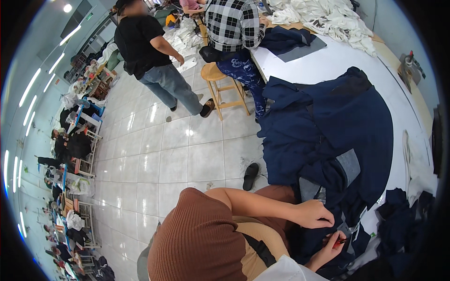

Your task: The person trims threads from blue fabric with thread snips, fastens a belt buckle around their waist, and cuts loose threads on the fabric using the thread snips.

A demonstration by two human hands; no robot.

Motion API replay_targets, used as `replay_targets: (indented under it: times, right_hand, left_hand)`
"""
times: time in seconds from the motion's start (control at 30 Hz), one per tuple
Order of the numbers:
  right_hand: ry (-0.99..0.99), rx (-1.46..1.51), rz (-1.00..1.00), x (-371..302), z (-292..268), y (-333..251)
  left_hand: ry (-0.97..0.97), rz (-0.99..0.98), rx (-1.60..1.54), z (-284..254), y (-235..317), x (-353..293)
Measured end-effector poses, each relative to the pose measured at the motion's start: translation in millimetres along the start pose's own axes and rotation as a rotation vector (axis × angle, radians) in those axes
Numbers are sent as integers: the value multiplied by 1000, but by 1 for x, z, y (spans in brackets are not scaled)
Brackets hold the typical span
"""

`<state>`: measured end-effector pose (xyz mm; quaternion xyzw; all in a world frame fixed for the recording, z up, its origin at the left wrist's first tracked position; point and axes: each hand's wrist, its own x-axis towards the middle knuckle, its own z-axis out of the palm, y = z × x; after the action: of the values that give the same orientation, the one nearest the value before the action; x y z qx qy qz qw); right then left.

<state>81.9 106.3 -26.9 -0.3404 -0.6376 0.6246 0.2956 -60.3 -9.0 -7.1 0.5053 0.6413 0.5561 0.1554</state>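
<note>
Navy fabric (363, 119), left hand (315, 214) curled, hold unclear, right hand (331, 247) gripping red tool (341, 242), black waist pouch (209, 54)

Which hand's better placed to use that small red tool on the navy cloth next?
Probably the right hand: it has the small red tool in its grip, close to the navy cloth. The left hand is at the cloth, likelier suited to steadying.

Left of the left hand (316, 214), pale glossy floor tiles (140, 171) spread; farther left of it, tube lights (30, 87) glow.
</note>
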Motion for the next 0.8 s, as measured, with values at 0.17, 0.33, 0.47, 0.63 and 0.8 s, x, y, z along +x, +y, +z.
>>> replay_targets:
  times: [0.17,0.33,0.47,0.63,0.8]
  right_hand:
    - [-16,-25,-11,-3,-1,-14]
    - [-113,-99,-142,-2,-9,-3]
    - [-52,-95,-245,-4,-12,4]
    - [-71,-51,-28,-15,-7,-12]
    - [-80,-49,-27,-19,-11,-5]
  left_hand:
    - [-49,-92,-26,-4,6,0]
    - [-96,2,-4,7,8,1]
    - [-105,38,-1,14,10,4]
    - [-125,34,1,11,8,1]
    - [-182,6,35,8,8,-1]
